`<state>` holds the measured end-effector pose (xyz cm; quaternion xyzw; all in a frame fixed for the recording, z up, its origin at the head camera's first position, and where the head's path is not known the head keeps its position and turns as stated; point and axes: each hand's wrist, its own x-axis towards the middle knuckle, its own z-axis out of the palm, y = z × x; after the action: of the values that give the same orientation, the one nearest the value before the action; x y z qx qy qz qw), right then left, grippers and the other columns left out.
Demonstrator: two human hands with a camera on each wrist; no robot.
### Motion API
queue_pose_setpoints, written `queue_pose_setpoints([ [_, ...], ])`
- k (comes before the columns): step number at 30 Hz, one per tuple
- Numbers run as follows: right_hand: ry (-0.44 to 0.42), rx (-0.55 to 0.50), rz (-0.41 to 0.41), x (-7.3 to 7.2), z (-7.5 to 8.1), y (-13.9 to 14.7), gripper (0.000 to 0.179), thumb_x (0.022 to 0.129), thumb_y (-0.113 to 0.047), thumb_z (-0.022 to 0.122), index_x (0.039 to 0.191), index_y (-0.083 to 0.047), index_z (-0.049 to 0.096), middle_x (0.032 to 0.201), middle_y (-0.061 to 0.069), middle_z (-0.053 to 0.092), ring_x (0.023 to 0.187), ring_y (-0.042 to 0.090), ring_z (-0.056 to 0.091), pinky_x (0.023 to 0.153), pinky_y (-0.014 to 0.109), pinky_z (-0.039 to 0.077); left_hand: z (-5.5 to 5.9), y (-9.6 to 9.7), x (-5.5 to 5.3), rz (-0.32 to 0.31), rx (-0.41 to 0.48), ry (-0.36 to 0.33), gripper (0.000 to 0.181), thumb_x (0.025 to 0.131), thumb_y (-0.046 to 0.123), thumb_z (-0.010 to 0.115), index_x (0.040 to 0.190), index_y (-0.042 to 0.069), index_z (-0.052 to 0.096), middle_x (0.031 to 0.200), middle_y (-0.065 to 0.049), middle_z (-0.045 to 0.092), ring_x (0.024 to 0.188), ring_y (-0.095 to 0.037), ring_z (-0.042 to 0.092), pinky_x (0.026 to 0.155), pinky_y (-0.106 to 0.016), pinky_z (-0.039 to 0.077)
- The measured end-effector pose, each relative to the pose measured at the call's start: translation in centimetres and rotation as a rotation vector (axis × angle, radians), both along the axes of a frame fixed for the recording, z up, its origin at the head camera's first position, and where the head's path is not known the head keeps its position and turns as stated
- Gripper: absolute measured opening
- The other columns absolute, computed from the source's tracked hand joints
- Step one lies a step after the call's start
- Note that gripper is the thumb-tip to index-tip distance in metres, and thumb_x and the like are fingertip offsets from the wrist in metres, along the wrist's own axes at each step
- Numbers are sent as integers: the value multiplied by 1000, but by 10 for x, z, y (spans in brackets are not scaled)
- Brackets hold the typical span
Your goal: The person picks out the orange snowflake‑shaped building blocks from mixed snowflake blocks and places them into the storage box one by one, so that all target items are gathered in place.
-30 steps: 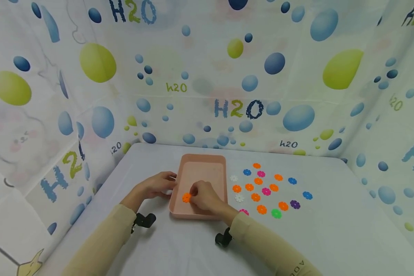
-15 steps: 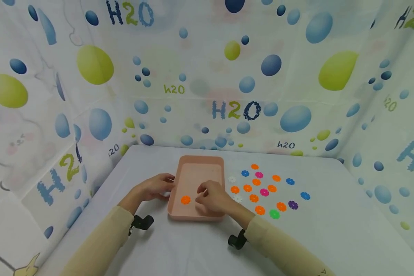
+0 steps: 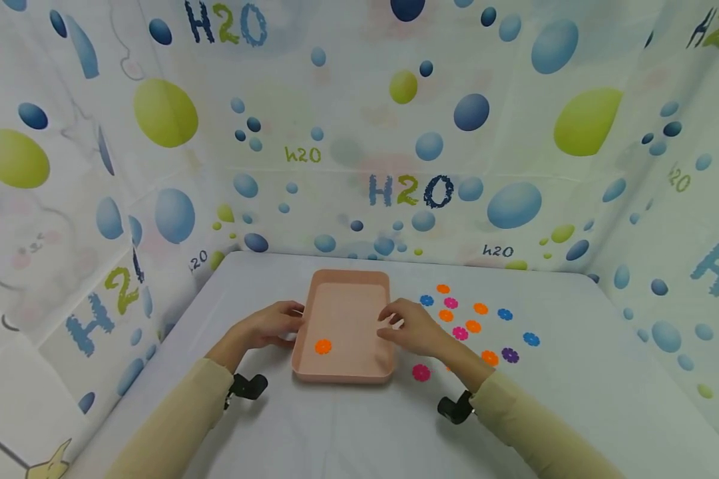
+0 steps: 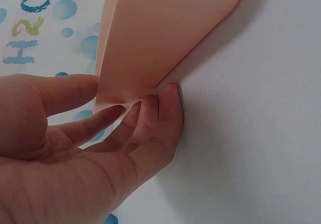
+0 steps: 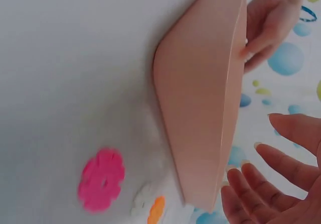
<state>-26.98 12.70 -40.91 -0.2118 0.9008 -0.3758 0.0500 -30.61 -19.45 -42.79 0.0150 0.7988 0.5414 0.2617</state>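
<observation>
A shallow pink tray lies on the white table, with one orange flower-shaped plastic piece inside near its lower left. My left hand touches the tray's left side; in the left wrist view its relaxed fingertips rest against the outer wall and rim. Above the tray's right rim is my right hand, its fingers spread loosely and holding nothing. Right of the tray lie several loose flower-shaped pieces, among them a pink one, a purple one and a blue one. The right hand and forearm hide some pieces.
A white cloth covers the table. Patterned curtains hang behind it and at both sides. Each wrist wears a small black camera, such as the right camera.
My right hand let go of the orange flower-shaped piece in the tray, then moved right to the tray's right rim. My left hand stayed at the left side.
</observation>
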Motion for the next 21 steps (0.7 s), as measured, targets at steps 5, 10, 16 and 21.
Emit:
queue_pose_setpoints([
  [5, 26, 22, -9, -2, 2, 28, 28, 94, -20, 74, 117, -5, 69, 122, 9, 64, 110, 31, 63, 89, 41, 58, 0, -1, 0, -8, 1, 6, 56, 102, 11, 58, 150, -5, 36, 151, -27, 40, 116, -32, 55, 99, -51, 54],
  [10, 19, 53, -25, -4, 4, 55, 27, 94, -19, 73, 118, -6, 69, 125, 14, 64, 112, 34, 63, 91, 45, 57, 0, -1, 0, -5, -16, 7, 55, 101, 11, 60, 149, -4, 39, 150, -26, 41, 115, -32, 55, 100, -52, 54],
  [16, 23, 96, -42, -11, 4, 90, 31, 95, -19, 72, 122, -4, 67, 127, 18, 64, 113, 36, 61, 90, 45, 57, -1, 0, 0, 1, -35, 8, 55, 100, 13, 61, 149, -3, 41, 150, -25, 42, 117, -33, 55, 100, -52, 53],
  [21, 57, 102, -74, -25, 2, 121, 34, 96, -16, 71, 124, 2, 64, 125, 22, 64, 112, 39, 60, 93, 50, 57, 2, 1, 1, -2, -39, 11, 55, 100, 14, 61, 149, -3, 41, 151, -26, 42, 118, -34, 55, 100, -53, 53],
])
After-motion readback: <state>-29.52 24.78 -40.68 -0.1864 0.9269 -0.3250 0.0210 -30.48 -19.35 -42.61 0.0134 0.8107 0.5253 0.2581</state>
